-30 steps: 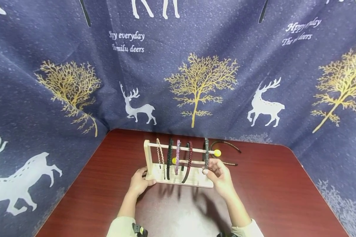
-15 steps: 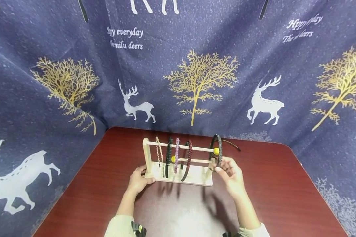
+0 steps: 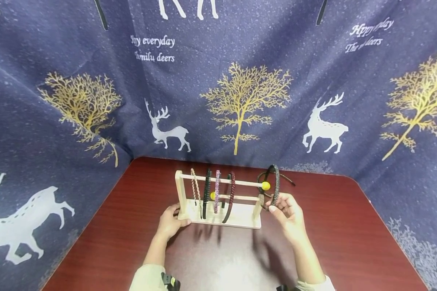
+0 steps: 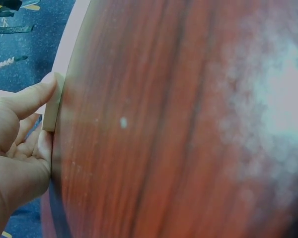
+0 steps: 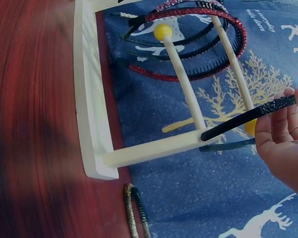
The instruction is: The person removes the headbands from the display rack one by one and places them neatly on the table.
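Note:
A pale wooden headband rack [image 3: 240,218] stands on the table, its two rods tipped with yellow balls. My left hand [image 3: 170,222] grips the left end of its base; in the left wrist view thumb and fingers [image 4: 37,94] hold the base's corner. My right hand [image 3: 290,214] pinches a black glittery headband [image 3: 277,182] near one end, just right of the upper rod's yellow ball [image 3: 265,186]. On the rods hang a beige braided headband [image 3: 198,194], a black headband [image 3: 206,196], a purple glitter headband [image 3: 217,194] and a dark red headband [image 3: 232,198].
Behind the held headband, a thin brown-gold headband [image 3: 287,179] lies on the table [image 3: 342,234], also visible as a gold-edged headband [image 5: 130,213] in the right wrist view. A blue cloth [image 3: 218,121] with deer and trees hangs behind the table's back edge.
My right hand has moved right with the black glittery headband, from along the upper rod to past its yellow ball. My left hand has stayed on the rack base.

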{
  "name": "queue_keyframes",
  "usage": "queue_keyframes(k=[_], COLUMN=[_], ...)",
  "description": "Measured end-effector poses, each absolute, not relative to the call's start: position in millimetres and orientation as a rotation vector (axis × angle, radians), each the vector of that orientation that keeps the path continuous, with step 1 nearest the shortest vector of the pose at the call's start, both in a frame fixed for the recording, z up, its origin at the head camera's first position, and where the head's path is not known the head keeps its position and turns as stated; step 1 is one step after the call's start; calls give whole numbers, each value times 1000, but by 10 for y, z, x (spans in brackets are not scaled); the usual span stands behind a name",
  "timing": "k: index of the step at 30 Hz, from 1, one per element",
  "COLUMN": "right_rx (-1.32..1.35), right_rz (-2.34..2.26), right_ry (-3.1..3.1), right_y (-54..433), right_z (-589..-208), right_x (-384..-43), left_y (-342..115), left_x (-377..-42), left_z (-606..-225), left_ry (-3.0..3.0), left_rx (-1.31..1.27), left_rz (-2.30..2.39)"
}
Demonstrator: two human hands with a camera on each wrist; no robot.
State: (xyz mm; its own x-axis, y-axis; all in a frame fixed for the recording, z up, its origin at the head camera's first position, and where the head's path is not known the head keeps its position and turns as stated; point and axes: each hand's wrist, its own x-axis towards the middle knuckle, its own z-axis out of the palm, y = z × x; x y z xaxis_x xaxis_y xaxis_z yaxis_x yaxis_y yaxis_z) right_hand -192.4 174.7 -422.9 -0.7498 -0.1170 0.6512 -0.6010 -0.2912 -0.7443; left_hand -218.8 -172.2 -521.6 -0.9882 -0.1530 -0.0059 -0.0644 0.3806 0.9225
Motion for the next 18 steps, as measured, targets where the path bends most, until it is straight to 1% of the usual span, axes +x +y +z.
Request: queue_keyframes(k=[6, 15, 18], right_rx=[926, 770, 757], right_rz=[2063, 2002, 1982], right_ry=[-1643, -1754, -1756], right_y=[1811, 2001, 2064], right_z=[-4214, -4240, -4248], right_x=[-1910, -1898, -1906], left_y=[-1722, -1714, -1716], left_x=[-2194, -2191, -2202], left_z=[-5205, -5243, -5246], left_ry=[-2533, -2529, -2532], left_rx=[205, 188, 185], left_rz=[-1708, -1697, -1701])
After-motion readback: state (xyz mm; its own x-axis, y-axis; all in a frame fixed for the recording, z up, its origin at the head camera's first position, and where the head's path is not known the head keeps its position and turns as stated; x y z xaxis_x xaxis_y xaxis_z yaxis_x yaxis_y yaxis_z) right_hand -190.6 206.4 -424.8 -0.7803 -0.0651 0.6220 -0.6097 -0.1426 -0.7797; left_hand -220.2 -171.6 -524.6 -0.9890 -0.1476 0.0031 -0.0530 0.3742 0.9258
